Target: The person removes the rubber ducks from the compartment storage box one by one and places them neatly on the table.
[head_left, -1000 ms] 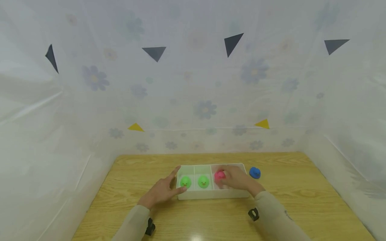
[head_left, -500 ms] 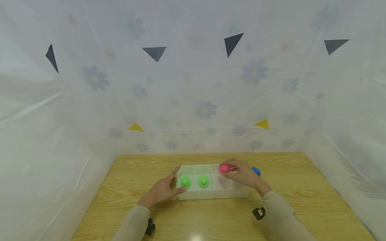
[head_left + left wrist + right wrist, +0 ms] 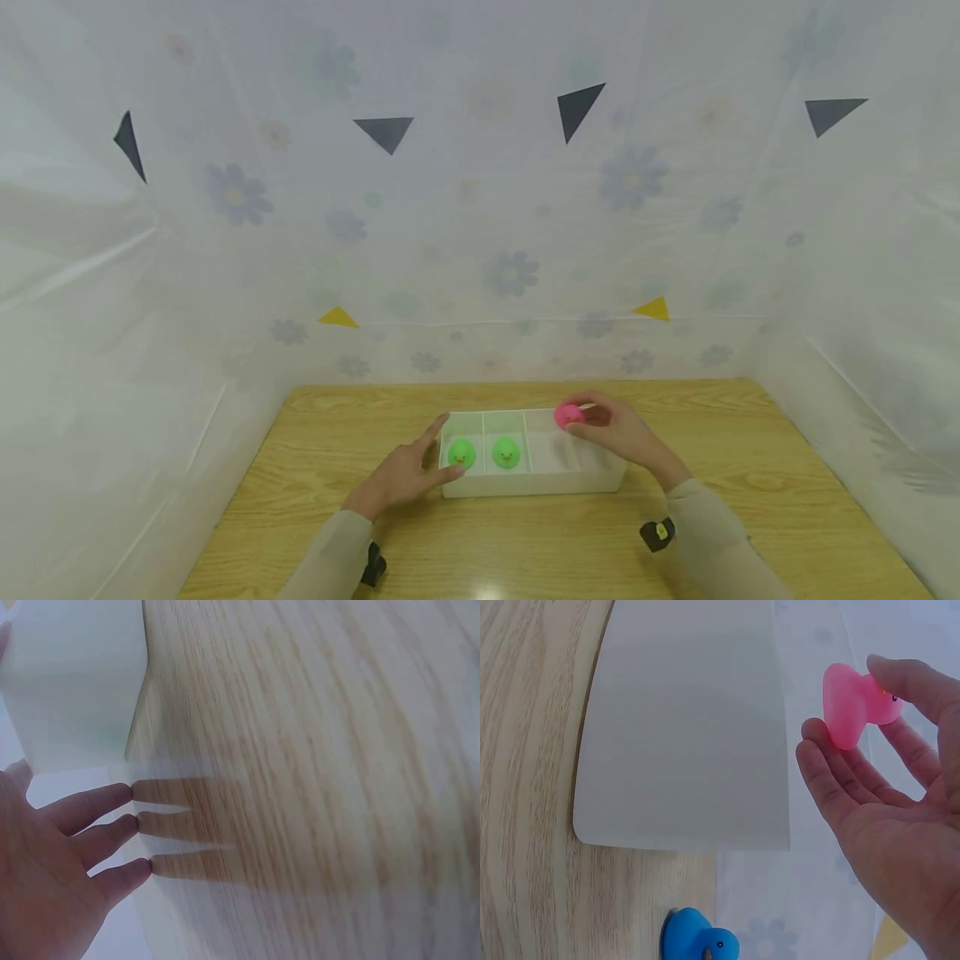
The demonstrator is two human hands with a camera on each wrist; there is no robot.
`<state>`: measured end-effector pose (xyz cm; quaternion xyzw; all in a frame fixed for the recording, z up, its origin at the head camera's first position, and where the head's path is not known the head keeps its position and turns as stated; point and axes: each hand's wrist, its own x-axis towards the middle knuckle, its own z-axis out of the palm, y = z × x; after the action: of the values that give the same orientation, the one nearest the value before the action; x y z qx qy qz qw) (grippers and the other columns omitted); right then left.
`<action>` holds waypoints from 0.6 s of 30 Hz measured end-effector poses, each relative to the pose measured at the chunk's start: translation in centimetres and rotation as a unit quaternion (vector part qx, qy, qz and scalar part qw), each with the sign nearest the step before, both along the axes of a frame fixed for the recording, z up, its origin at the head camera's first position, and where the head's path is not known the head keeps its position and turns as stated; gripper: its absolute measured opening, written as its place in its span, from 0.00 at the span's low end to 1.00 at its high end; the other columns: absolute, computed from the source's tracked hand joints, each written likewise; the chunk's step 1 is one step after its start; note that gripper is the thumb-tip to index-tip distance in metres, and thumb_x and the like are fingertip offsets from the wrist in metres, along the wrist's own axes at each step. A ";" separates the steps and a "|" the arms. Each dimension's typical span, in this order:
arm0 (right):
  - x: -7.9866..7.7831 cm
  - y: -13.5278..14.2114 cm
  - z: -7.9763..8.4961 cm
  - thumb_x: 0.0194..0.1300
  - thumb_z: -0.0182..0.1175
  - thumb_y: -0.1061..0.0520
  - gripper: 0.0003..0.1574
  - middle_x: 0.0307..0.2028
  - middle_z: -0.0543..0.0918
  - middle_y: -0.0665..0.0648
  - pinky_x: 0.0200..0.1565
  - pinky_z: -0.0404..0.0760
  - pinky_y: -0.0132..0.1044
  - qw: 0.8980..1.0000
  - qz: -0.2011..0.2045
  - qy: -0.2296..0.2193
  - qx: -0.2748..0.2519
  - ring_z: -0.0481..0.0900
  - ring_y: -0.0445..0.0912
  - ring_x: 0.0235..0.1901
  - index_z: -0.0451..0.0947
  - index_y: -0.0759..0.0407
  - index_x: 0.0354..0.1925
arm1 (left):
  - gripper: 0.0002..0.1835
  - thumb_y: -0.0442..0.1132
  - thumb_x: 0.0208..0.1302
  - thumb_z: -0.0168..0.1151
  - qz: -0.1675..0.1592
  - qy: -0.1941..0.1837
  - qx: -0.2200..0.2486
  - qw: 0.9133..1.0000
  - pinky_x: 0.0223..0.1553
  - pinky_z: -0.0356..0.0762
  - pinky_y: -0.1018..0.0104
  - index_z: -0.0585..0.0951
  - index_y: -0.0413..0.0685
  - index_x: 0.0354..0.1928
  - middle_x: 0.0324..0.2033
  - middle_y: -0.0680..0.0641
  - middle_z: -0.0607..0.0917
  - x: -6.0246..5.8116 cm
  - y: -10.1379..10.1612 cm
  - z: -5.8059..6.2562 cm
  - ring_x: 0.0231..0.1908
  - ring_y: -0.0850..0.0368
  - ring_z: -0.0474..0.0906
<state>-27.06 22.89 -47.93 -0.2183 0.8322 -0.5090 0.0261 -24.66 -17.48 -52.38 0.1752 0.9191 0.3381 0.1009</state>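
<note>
A white divided tray (image 3: 525, 485) holds one green rubber duck (image 3: 461, 453) in its leftmost compartment and another green rubber duck (image 3: 506, 452) in the one beside it. Between the thumb and fingertips of my right hand (image 3: 618, 429) is a pink rubber duck (image 3: 568, 417), raised above the tray's back right part. The right wrist view shows this pink duck (image 3: 846, 705) apart from the tray wall. My left hand (image 3: 401, 479) lies at the tray's left end, fingers extended; in the left wrist view its fingertips touch the wooden table.
A blue rubber duck (image 3: 686, 934) sits on the table just past the tray's right end; in the head view my right hand hides it. White flowered sheeting (image 3: 480, 250) with dark and yellow triangles encloses the back and sides of the wooden table (image 3: 465, 550).
My right hand has lifted the pink duck out of the tray's right part, moving up, back and to the right. My left hand and the green ducks stay in place.
</note>
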 end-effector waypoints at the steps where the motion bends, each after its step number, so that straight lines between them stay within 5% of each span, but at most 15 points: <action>1: 0.0 0.2 0.0 0.71 0.72 0.54 0.25 0.58 0.85 0.63 0.51 0.87 0.35 1.000 -0.001 0.002 0.002 0.86 0.54 0.56 0.81 0.56 0.62 | 0.52 0.77 0.67 0.58 -0.001 -0.001 0.000 1.000 0.61 0.78 0.33 0.39 0.87 0.83 0.66 0.25 0.78 0.0 0.0 0.0 0.49 0.44 0.87; 12: 0.5 2.8 0.1 0.72 0.70 0.52 0.29 0.59 0.85 0.64 0.51 0.87 0.35 1.000 -0.023 -0.013 0.006 0.86 0.40 0.53 0.79 0.55 0.67 | 0.51 0.76 0.67 0.58 -0.004 -0.005 -0.002 1.000 0.59 0.79 0.34 0.39 0.87 0.82 0.63 0.27 0.81 -0.1 -0.1 0.0 0.40 0.55 0.84; 18: 1.0 4.3 0.3 0.73 0.69 0.51 0.30 0.60 0.84 0.65 0.49 0.88 0.37 0.999 -0.042 -0.011 0.012 0.85 0.35 0.53 0.78 0.55 0.69 | 0.51 0.76 0.68 0.58 -0.001 -0.008 -0.003 1.000 0.60 0.78 0.33 0.38 0.88 0.82 0.68 0.27 0.77 0.0 0.0 -0.1 0.47 0.45 0.87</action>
<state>-26.08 27.20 -47.63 -0.1772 0.8465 -0.5018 0.0165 -24.69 -17.51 -52.44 0.1733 0.9191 0.3368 0.1088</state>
